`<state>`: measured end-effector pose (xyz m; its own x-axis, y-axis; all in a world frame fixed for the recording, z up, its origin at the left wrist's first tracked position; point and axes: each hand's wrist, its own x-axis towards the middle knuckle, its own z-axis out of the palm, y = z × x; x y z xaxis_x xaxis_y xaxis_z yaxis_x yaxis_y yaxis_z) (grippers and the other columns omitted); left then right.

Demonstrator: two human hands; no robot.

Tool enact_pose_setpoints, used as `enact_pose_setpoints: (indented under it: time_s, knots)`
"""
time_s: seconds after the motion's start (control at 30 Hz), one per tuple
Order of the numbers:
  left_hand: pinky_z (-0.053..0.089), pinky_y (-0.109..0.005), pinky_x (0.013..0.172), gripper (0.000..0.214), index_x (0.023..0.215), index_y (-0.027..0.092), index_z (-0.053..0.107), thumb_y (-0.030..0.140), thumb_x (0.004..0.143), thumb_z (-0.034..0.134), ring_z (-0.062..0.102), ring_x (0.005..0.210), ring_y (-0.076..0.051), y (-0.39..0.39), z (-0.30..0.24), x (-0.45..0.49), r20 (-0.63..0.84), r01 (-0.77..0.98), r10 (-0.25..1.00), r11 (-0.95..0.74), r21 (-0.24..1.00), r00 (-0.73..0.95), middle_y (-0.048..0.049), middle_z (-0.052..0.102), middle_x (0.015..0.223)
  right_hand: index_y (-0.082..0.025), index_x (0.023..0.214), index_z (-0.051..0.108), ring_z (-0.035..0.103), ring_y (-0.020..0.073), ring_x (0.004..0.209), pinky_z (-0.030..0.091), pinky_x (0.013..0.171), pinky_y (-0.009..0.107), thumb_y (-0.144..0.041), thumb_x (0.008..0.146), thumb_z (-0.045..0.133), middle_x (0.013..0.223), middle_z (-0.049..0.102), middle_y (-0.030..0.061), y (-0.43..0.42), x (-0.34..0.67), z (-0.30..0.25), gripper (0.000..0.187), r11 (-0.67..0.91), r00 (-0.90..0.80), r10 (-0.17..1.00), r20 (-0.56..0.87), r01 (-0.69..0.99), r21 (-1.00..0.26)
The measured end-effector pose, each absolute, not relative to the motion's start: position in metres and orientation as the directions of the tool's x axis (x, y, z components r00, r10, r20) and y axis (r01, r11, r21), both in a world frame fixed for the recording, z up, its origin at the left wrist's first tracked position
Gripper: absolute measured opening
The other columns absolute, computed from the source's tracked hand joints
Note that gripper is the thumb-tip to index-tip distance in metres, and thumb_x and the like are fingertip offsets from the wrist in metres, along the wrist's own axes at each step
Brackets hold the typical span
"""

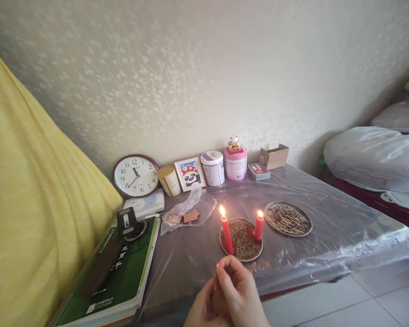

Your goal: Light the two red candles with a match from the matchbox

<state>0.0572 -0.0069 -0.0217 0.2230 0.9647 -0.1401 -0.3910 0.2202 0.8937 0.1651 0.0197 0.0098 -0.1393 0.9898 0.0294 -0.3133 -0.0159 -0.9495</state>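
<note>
Both my hands meet at the table's near edge, below a round metal lid (244,260) that bears two lit red candles. The taller candle (226,236) leans at the lid's left side; the shorter candle (258,227) is at its right. My right hand (240,288) pinches a match (217,264) between thumb and forefinger, with only its reddish tip showing. My left hand (202,305) is curled against the right one; what it holds, if anything, is hidden. A second round lid (305,234) to the right holds several matchsticks (289,220).
Plastic film covers the table (191,259). A green book (136,268) with a dark strapped object lies left, beside a yellow curtain (27,204). A plastic bag (204,206) lies behind. Along the wall stand a clock (135,176), tins, a panda picture (191,174) and a cardboard box (274,157).
</note>
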Motion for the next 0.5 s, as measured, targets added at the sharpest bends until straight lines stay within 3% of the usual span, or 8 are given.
enact_pose_setpoints:
  time_s: [0.2, 0.3, 0.4, 0.5]
  knots:
    - [0.042, -0.026, 0.041, 0.049, 0.114, 0.021, 0.060, 0.040, 0.070, 0.074, 0.056, 0.044, -0.013, -0.006, -0.022, 0.056, -0.103, -0.317, 0.992, 0.122, 0.940, 0.077, -0.0050, 0.069, 0.083, -0.020, 0.075, 0.050, 0.043, 0.0106, 0.052, 0.036, 0.049, 0.021, -0.048, 0.085, 0.059, 0.060, 0.050, -0.0046, 0.023, 0.170, 0.021, 0.031, -0.017, -0.091, 0.996, 0.018, -0.369, -0.929]
    - [0.043, -0.024, 0.044, 0.042, 0.107, 0.022, 0.062, 0.038, 0.070, 0.075, 0.057, 0.049, -0.014, -0.004, -0.021, 0.051, -0.029, -0.258, 0.998, 0.012, 0.966, -0.064, -0.0030, 0.069, 0.076, -0.020, 0.073, 0.052, 0.047, 0.0122, 0.058, 0.040, 0.054, 0.021, -0.048, 0.085, 0.059, 0.062, 0.052, -0.0031, 0.029, 0.180, 0.027, 0.032, 0.040, -0.030, 0.998, 0.051, -0.300, -0.953]
    - [0.044, -0.024, 0.047, 0.025, 0.090, 0.019, 0.067, 0.038, 0.074, 0.072, 0.058, 0.053, -0.016, -0.003, -0.020, 0.048, 0.010, -0.159, 0.995, -0.026, 0.987, -0.099, -0.0017, 0.066, 0.062, -0.020, 0.075, 0.053, 0.050, 0.0133, 0.059, 0.042, 0.056, 0.022, -0.048, 0.086, 0.057, 0.064, 0.055, -0.0020, 0.030, 0.185, 0.026, 0.031, 0.053, -0.030, 0.998, 0.062, -0.248, -0.967]
    - [0.046, -0.025, 0.050, 0.020, 0.087, 0.019, 0.069, 0.037, 0.078, 0.067, 0.059, 0.056, -0.017, -0.001, -0.018, 0.044, 0.074, -0.056, 0.985, -0.084, 0.995, -0.156, -0.0036, 0.068, 0.067, -0.020, 0.079, 0.054, 0.054, 0.0143, 0.061, 0.045, 0.058, 0.023, -0.047, 0.088, 0.055, 0.068, 0.059, 0.0000, 0.029, 0.184, 0.022, 0.029, 0.067, -0.034, 0.997, 0.074, -0.173, -0.983]
